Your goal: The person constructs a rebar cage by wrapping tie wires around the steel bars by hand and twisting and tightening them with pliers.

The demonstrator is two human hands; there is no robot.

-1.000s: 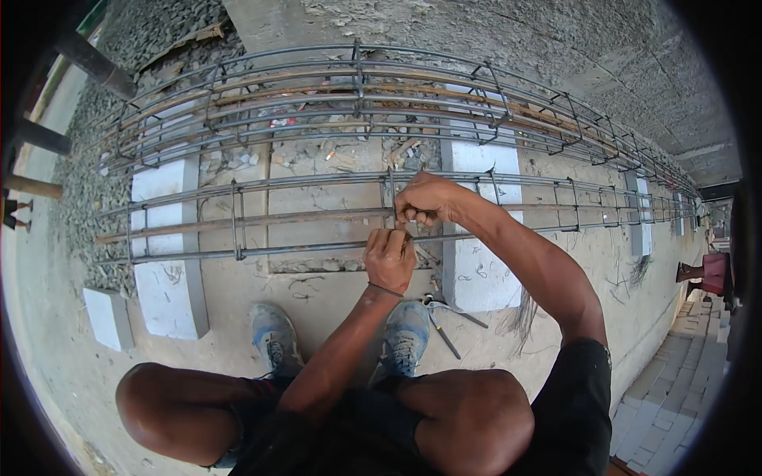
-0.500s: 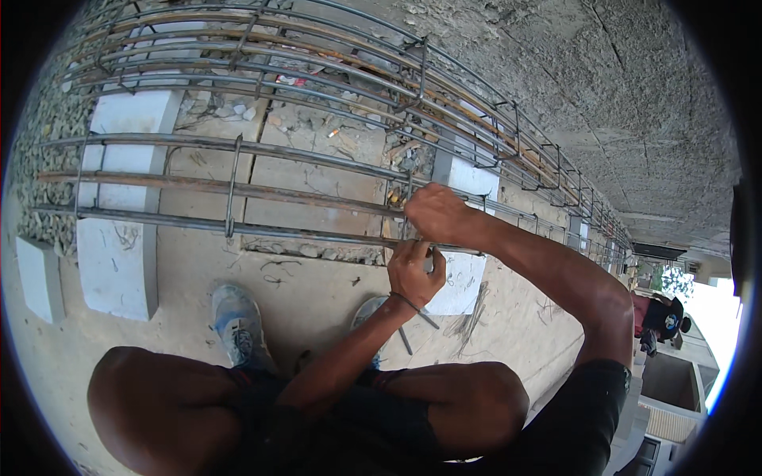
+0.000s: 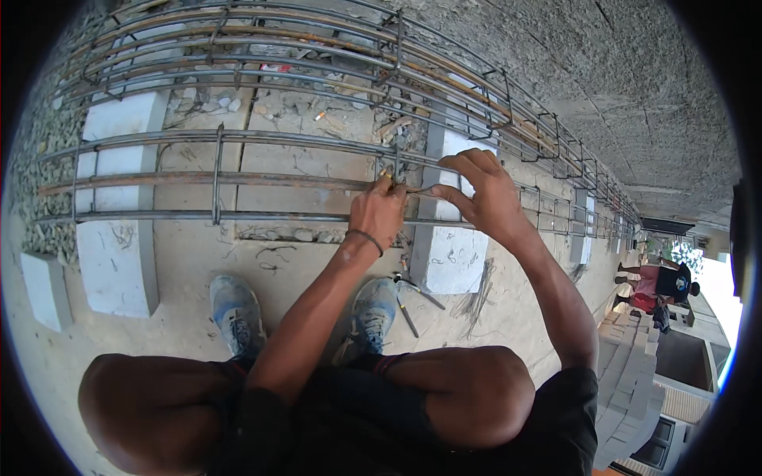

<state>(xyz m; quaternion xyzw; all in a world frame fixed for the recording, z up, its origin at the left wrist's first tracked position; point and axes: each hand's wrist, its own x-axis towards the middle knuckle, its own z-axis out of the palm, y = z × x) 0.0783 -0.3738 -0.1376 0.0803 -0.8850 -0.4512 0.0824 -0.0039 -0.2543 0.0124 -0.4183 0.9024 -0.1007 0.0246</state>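
A rebar cage (image 3: 286, 183) of long steel bars and square stirrups lies across in front of me on white blocks. My left hand (image 3: 379, 213) is closed at a stirrup on the middle bar, its fingertips pinched together on a thin tie wire (image 3: 418, 190) that runs out to the right. My right hand (image 3: 486, 190) is just right of it, thumb and fingers apart around the bars. Its thumb tip is close to the wire's end. Beneath my hands, pincers (image 3: 409, 300) with dark handles lie on the floor by my right shoe.
A second rebar cage (image 3: 309, 45) lies beyond. White blocks (image 3: 117, 266) support the bars. Loose tie wires (image 3: 479, 295) lie on the concrete floor. Gravel (image 3: 59, 170) is at left, a rough wall (image 3: 635, 95) at right. Another person (image 3: 671, 283) is at far right.
My left hand has moved left and up to the middle bar. My right hand has swung down and right, its fingers opening. The pincers have come into fuller view.
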